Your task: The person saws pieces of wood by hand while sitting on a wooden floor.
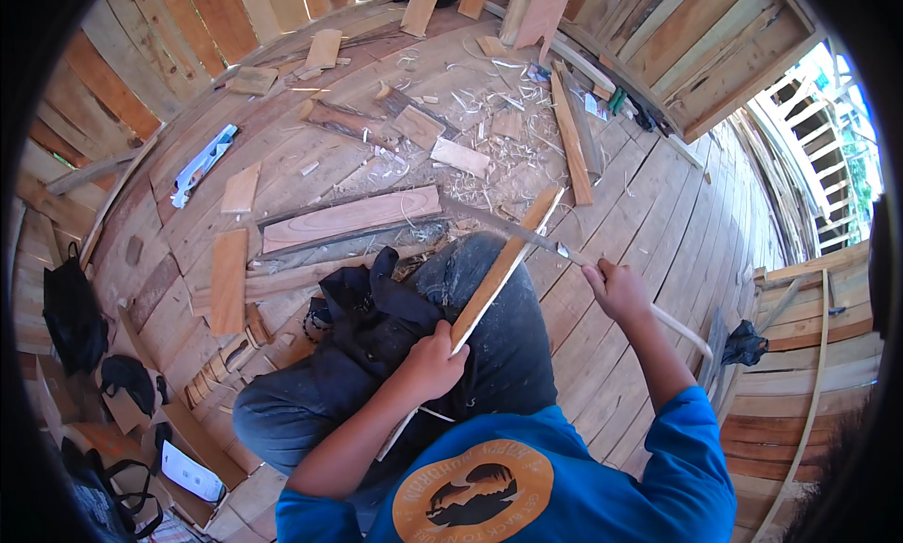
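**Shaving a wooden strip on the knee**

A plank floor (649, 214) littered with offcuts and shavings (489, 101) surrounds the seated person. A long thin wooden strip (499, 270) lies slanted across the knee. The left hand (435, 359) clenches its lower part; the right hand (616, 289) grips the handle of a long blade (499, 225) laid against the strip.

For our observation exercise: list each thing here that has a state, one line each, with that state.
Left hand: gripping the strip.
Right hand: gripping the blade's handle.
Strip: slanted across the lap, held.
Blade: laid across the strip's upper part.
Plank: flat on the floor.
Shavings: scattered loose on the floor.
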{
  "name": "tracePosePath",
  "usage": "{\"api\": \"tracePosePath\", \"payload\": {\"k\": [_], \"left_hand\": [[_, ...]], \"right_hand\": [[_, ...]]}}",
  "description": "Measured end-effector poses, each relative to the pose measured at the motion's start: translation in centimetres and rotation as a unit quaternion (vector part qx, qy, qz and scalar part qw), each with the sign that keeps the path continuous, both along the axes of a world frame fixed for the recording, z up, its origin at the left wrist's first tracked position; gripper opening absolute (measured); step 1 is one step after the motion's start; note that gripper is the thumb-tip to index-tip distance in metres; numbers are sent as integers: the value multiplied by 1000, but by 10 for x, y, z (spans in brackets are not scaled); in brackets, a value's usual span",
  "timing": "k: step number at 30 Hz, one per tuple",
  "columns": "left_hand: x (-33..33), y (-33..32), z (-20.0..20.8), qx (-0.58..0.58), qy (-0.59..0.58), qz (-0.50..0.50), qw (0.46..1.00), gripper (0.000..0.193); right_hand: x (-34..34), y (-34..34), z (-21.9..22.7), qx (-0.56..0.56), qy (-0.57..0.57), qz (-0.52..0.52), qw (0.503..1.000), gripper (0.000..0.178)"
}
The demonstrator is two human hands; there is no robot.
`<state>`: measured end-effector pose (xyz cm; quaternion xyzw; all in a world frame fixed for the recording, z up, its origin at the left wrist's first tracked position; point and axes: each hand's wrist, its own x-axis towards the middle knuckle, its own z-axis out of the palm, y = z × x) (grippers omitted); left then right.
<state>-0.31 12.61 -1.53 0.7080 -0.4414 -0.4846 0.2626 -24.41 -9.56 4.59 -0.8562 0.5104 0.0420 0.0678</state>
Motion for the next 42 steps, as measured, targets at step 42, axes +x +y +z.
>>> {"api": "tracePosePath", "payload": {"k": [42], "left_hand": [[23,-8,-23,161,482,87,857,20]], "right_hand": [[47,-6,-48,-41,-56,187,980,56]]}}
